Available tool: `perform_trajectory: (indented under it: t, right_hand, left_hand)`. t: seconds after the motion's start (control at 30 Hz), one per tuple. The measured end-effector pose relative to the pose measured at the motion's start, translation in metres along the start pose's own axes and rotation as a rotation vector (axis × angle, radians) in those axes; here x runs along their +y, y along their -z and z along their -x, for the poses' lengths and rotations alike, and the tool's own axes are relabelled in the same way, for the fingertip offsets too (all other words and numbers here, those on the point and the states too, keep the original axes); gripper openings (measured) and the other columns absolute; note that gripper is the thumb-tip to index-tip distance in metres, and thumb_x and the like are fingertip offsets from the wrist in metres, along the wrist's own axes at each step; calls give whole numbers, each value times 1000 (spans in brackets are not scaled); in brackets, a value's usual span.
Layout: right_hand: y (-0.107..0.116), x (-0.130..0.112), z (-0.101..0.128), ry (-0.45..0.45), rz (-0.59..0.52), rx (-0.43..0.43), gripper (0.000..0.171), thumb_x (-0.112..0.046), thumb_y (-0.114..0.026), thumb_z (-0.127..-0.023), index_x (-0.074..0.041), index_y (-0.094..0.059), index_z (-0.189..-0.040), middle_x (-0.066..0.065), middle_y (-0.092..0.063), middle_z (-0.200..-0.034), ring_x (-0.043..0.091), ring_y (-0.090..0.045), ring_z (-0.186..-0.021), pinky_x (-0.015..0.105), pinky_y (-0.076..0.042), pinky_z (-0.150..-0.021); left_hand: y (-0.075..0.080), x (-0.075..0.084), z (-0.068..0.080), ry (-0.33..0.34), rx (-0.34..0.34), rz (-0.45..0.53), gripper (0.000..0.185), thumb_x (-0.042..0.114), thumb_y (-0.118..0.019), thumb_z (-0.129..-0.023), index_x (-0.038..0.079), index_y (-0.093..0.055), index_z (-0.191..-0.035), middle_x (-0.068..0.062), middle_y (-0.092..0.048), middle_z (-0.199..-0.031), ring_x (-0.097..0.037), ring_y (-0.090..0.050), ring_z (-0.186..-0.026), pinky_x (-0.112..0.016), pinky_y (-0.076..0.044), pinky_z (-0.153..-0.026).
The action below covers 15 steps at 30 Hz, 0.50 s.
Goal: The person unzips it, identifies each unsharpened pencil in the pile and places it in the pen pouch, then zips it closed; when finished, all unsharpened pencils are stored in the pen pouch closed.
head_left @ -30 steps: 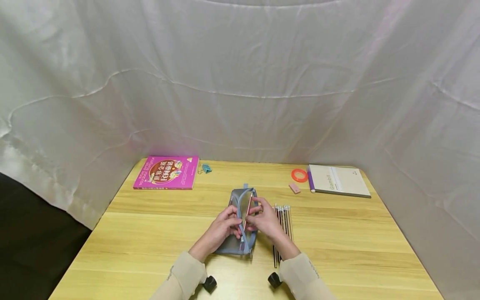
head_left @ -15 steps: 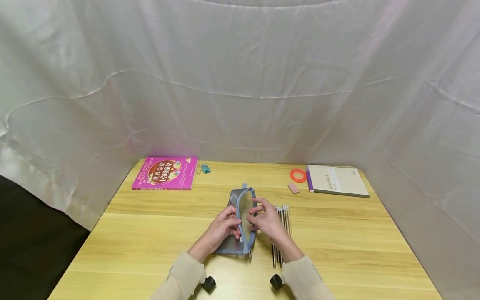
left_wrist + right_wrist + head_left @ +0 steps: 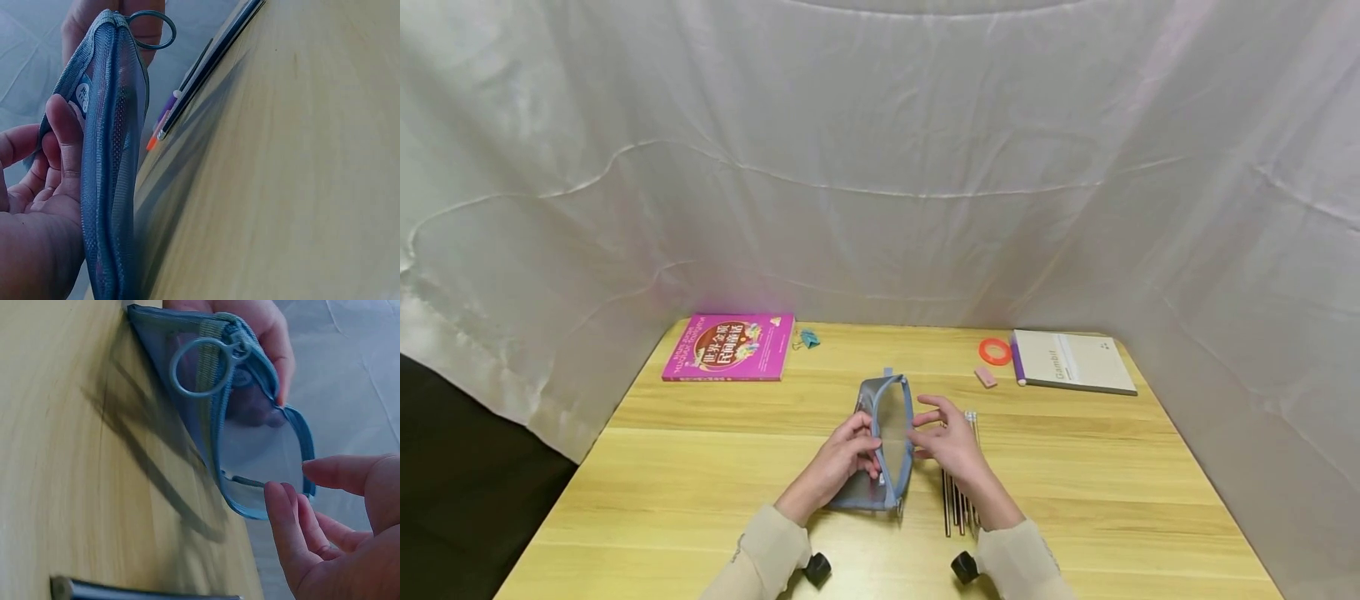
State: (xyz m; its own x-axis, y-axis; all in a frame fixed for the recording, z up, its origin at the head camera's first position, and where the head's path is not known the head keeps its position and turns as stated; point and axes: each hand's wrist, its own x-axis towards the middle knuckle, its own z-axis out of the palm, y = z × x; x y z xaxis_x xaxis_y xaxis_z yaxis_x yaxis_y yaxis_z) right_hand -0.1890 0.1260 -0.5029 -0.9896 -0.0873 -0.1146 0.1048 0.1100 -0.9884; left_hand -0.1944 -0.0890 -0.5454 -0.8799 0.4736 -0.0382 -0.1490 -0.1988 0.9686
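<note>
A blue-grey mesh pencil case stands near the table's front with its zipped mouth spread wide. My left hand grips the left edge of that mouth, thumb inside and fingers around the outside. A pull ring hangs at the zip's near end in the right wrist view. At the opposite edge is my right hand, its fingers apart and its fingertips right at the rim, holding nothing. Several pencils lie side by side on the table, partly hidden under my right hand and wrist.
A pink book lies at the back left, with teal binder clips beside it. Toward the back right are an orange tape ring, a pink eraser, a purple marker and a pale notebook. Pale curtains surround the table.
A red pencil in my right hand has gone down into the pencil case and been let go. My right hand has drawn back rightward to the rim. The left hand keeps its grip.
</note>
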Motion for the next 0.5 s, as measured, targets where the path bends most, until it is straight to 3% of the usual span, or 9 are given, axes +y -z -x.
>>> perform_trajectory:
  t: [0.23, 0.5]
  right_hand:
    - [24, -6, 8, -10, 9, 63, 60, 4, -71, -91, -5, -51, -147, 25, -60, -119, 28, -71, -86, 39, -65, -72]
    - [67, -5, 13, -20, 61, 191, 61, 1, -71, -92, -5, -48, -148, 22, -61, -119, 18, -72, -84, 39, -65, -76]
  left_hand:
    - [1, -4, 0, 5, 6, 0, 11, 5, -52, -102, 0, -43, -106, -2, -58, -79, -12, -62, -67, -24, -57, -62]
    - [1, -4, -1, 18, 17, -7, 15, 5, -51, -102, -4, -41, -108, -3, -58, -79, -13, -61, -68, -25, -57, -62]
